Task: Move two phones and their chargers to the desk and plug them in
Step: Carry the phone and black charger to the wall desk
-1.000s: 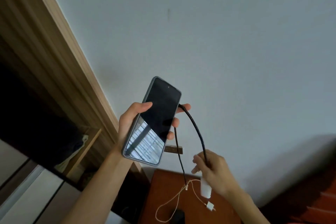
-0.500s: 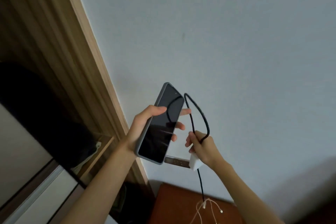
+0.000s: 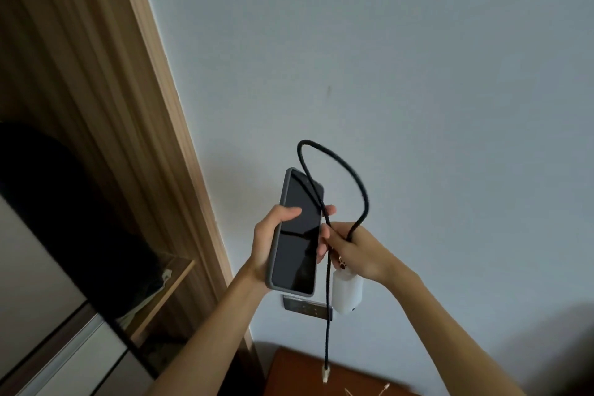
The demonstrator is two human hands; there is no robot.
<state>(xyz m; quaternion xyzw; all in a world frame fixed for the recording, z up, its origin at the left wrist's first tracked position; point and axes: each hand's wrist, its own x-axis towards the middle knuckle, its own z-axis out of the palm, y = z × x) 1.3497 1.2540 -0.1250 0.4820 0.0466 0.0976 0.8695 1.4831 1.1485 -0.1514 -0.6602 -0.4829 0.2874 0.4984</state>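
My left hand (image 3: 266, 241) grips a dark phone in a grey case (image 3: 297, 235), screen facing me, held up in front of the pale wall. My right hand (image 3: 356, 251) is closed on a black braided charger cable (image 3: 350, 177) that loops above the phone. A white charger block (image 3: 347, 294) hangs just under that hand. The cable's free end with its plug (image 3: 325, 374) dangles down toward a reddish-brown table (image 3: 289, 376).
A wall socket plate (image 3: 305, 307) sits on the wall behind the phone's lower end. A wooden frame (image 3: 154, 125) and shelf (image 3: 167, 292) with dark items stand at left. Thin white cable ends (image 3: 366, 391) lie on the table at the bottom edge.
The view has tilted up and the hands sit lower and to the right in it. The cable loop has swung up above the phone, and the right hand has moved close beside the left.
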